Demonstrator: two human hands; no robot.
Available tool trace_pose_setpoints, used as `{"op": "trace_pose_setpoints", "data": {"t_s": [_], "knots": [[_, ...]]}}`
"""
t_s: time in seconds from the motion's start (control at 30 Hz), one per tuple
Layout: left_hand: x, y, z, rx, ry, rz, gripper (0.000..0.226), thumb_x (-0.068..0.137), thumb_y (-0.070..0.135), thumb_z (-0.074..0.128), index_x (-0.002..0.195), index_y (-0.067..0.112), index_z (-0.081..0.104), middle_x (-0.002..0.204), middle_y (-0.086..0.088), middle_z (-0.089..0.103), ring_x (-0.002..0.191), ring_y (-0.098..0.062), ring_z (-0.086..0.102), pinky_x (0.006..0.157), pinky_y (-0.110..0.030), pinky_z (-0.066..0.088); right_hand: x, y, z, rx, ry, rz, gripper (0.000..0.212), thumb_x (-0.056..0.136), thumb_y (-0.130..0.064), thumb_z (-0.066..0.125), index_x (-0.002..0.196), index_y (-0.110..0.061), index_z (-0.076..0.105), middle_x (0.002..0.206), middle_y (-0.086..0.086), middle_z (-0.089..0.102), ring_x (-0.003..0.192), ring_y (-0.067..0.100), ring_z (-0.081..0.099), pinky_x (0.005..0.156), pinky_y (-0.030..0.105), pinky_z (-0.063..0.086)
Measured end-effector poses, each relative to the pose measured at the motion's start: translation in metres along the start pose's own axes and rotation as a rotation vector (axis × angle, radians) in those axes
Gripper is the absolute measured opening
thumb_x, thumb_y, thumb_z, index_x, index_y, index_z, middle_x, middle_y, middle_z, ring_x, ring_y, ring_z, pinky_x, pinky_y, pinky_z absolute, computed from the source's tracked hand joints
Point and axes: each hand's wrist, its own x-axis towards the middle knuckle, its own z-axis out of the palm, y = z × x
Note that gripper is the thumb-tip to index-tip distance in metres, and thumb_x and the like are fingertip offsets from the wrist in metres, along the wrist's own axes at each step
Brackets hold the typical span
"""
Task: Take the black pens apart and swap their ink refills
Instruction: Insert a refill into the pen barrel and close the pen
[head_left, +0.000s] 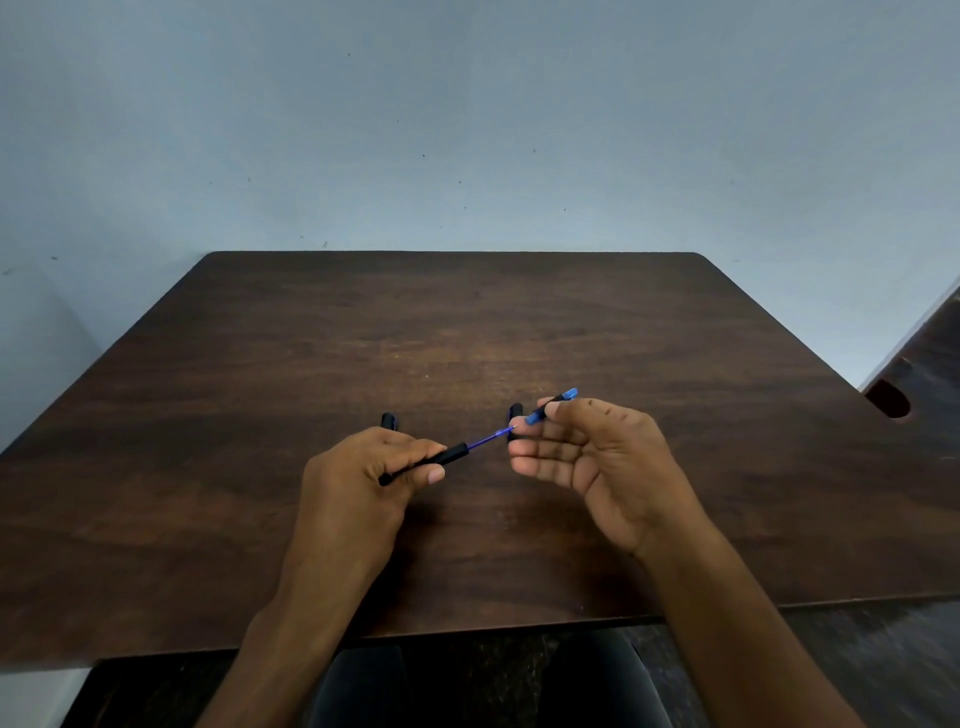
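My left hand (363, 467) grips a black pen barrel (441, 458) above the table. A thin blue ink refill (491, 439) sticks out of the barrel's front end, pointing up and right. My right hand (587, 457) pinches a small blue-and-black pen tip piece (551, 405) between thumb and forefinger, just clear of the refill's tip. Its other fingers are loosely curled. A black pen part (388, 420) lies on the table behind my left hand. Another black pen part (515, 413) lies behind my right fingers, partly hidden.
The dark wooden table (467, 332) reaches to a pale blue wall at the back. Its front edge runs just above my lap. A second dark wooden surface with an oval cut-out (891, 399) stands at the right edge.
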Motion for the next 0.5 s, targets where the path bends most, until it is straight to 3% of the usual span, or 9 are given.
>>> {"op": "trace_pose_setpoints", "data": {"t_s": [0.5], "knots": [[0.0025,-0.0006,0.0020,0.023,-0.009,0.006,0.027,0.072,0.012,0.081,0.092,0.030,0.078,0.084,0.023,0.068,0.087,0.003,0.062,0.075,-0.003,0.041,0.0011,0.0052,-0.0007,0.016,-0.046,-0.020,0.014,0.093,-0.003,0.060,0.099,0.007,0.069,0.097,0.032,0.074,0.083,0.042,0.075,0.068,0.041,0.062]]}}
